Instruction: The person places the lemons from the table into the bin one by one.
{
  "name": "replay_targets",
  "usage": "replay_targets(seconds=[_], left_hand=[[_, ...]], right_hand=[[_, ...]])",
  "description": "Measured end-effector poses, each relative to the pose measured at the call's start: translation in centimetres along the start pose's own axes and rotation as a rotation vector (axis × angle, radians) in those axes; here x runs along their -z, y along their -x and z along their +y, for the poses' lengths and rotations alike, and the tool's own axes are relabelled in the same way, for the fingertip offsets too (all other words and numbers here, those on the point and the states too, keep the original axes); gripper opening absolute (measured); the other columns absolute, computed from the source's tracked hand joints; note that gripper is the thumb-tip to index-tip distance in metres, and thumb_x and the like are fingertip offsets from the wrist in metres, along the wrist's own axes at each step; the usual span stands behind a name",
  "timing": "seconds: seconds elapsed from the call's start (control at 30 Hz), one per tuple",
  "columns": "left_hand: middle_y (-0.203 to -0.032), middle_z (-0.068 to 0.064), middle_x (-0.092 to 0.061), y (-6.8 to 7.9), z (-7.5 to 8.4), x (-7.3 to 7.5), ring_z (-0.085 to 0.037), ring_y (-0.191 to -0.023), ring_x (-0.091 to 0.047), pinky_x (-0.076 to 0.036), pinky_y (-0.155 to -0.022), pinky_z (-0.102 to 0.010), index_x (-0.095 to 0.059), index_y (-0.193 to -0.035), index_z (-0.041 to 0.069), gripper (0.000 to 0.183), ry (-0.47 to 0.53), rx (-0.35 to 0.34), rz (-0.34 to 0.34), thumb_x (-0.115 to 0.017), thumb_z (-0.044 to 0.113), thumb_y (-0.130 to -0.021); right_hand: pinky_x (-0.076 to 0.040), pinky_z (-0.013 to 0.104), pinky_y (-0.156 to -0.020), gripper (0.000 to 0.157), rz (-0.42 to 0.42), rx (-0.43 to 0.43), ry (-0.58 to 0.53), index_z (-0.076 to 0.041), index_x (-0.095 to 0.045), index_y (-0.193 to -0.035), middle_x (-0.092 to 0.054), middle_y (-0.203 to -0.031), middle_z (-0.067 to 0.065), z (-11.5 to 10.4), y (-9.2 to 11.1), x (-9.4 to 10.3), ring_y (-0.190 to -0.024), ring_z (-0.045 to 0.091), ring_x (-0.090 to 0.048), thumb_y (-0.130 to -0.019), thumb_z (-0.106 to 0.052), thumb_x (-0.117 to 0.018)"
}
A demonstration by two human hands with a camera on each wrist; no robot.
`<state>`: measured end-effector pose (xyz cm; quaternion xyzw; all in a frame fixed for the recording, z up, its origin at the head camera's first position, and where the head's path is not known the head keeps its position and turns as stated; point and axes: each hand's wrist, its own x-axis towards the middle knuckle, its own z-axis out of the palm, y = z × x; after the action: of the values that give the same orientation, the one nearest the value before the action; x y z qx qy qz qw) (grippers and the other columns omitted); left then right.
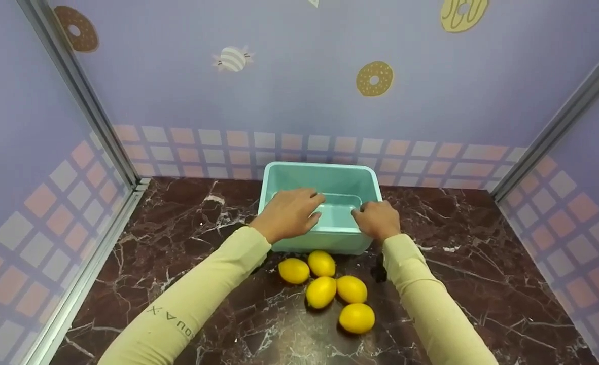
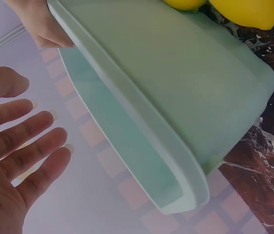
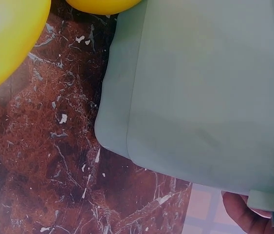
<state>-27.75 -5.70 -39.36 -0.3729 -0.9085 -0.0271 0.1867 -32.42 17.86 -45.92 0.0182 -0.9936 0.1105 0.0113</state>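
A pale green plastic bin (image 1: 324, 241) stands upright on the table against the back wall. My right hand (image 1: 379, 220) grips its rim at the front right corner; in the right wrist view a curled finger (image 3: 244, 212) shows under the rim. Over the left part of the bin hangs my left hand (image 1: 290, 213), and in the left wrist view its fingers (image 2: 34, 139) are spread, apart from the rim and holding nothing. Several yellow lemons lie in front of the bin, among them one near its front wall (image 1: 322, 263) and one nearest me (image 1: 357, 318).
Dark red marbled stone forms the tabletop (image 1: 187, 294). A patterned back wall (image 1: 289, 101) rises right behind the bin. Metal frame posts (image 1: 89, 101) and side walls bound the table at left and right.
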Motion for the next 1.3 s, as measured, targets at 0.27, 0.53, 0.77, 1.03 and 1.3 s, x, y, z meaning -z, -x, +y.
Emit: replay_targets(seconds=[0.27, 0.53, 0.77, 1.03, 1.3], left_hand=[[-0.092, 0.000, -0.062, 1.1, 0.2, -0.4, -0.014, -0.070, -0.059, -0.051, -0.059, -0.029, -0.060, -0.105, 0.015, 0.022, 0.035, -0.024, 0.022, -0.054, 0.029, -0.088], [-0.089, 0.001, -0.062, 2.1, 0.5, -0.9, -0.012, -0.061, -0.055, -0.050, -0.056, -0.028, -0.061, -0.101, 0.016, 0.019, 0.102, -0.042, 0.039, -0.055, 0.026, -0.087], [-0.088, 0.002, -0.064, 2.3, 1.0, -1.6, -0.011, -0.063, -0.056, -0.050, -0.058, -0.029, -0.062, -0.101, 0.015, 0.019, 0.152, -0.058, 0.018, -0.055, 0.026, -0.087], [-0.087, 0.001, -0.063, 2.4, 1.5, -2.2, -0.013, -0.065, -0.058, -0.051, -0.059, -0.031, -0.061, -0.102, 0.015, 0.020, 0.159, -0.066, -0.046, -0.055, 0.028, -0.088], [-0.086, 0.002, -0.064, 2.8, 1.9, -2.6, -0.012, -0.064, -0.058, -0.051, -0.059, -0.029, -0.062, -0.100, 0.015, 0.019, 0.171, -0.085, -0.070, -0.054, 0.027, -0.088]], right_hand=[[-0.046, 0.053, -0.077, 0.047, 0.002, 0.004, 0.007, -0.012, -0.067, -0.077, -0.067, -0.090, 0.013, 0.0, 0.1, -0.1, -0.095, 0.037, -0.058, -0.088, -0.048, -0.038], [-0.046, 0.053, -0.076, 0.045, 0.005, 0.007, 0.001, -0.013, -0.064, -0.069, -0.067, -0.087, 0.012, -0.4, 0.1, -0.2, -0.092, 0.036, -0.058, -0.088, -0.046, -0.040], [-0.047, 0.051, -0.071, 0.045, 0.006, 0.002, 0.007, -0.013, -0.063, -0.068, -0.066, -0.082, 0.011, -0.2, 0.1, 0.0, -0.088, 0.035, -0.060, -0.087, -0.047, -0.040], [-0.047, 0.051, -0.069, 0.044, 0.000, 0.005, 0.006, -0.012, -0.065, -0.071, -0.066, -0.081, 0.011, 0.0, 0.0, 0.1, -0.086, 0.034, -0.060, -0.088, -0.045, -0.041], [-0.047, 0.052, -0.071, 0.045, 0.011, 0.010, 0.003, -0.013, -0.064, -0.068, -0.067, -0.082, 0.011, 0.0, 0.0, -0.1, -0.087, 0.035, -0.060, -0.087, -0.046, -0.040]])
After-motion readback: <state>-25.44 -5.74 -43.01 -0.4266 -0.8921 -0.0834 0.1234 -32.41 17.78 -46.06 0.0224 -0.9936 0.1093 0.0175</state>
